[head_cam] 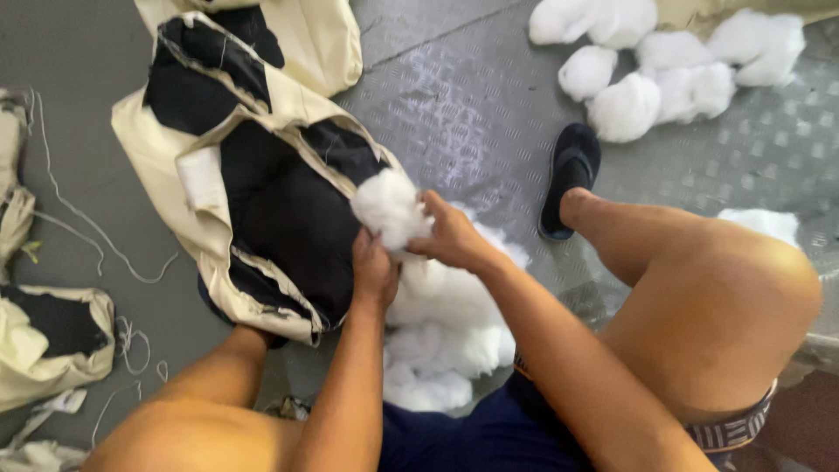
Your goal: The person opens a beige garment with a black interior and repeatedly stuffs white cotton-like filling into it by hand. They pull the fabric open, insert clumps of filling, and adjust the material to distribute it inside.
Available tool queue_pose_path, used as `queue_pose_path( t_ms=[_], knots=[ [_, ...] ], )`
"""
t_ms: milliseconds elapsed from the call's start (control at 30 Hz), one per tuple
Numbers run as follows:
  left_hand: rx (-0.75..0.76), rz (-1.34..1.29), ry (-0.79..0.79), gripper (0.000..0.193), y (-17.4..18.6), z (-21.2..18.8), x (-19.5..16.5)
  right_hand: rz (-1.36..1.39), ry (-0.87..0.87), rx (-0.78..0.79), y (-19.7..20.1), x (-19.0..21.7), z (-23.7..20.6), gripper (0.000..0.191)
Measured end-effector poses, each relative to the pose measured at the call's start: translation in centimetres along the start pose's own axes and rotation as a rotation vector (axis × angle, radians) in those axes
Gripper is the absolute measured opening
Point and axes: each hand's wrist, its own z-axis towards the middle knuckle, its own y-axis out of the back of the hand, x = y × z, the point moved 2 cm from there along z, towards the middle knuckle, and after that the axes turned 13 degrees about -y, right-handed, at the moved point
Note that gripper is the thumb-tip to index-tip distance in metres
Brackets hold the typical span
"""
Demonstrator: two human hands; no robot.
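Observation:
A cream fabric cover with a black lining lies on the floor between my knees, its opening facing me. My right hand is shut on a wad of white fluffy stuffing at the opening's edge. My left hand grips the rim of the cover just below that wad. A bigger heap of white stuffing sits on the floor under my forearms.
More white stuffing clumps lie at the top right on the patterned metal floor. My right foot wears a black slipper. Another cream and black cover and loose strings lie at the left.

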Motion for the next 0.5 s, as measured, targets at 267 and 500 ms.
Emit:
queue_pose_path(
  t_ms=[267, 500],
  knots=[
    [0.025, 0.441, 0.024, 0.042, -1.2, -0.1, -3.5, -0.02, 0.139, -0.231, -1.7, -1.3, 0.1, 0.017],
    [-0.251, 0.366, -0.025, 0.03, 2.1, 0.3, -0.3, 0.057, -0.191, -0.357, 1.4, -6.0, 2.3, 0.008]
  ],
)
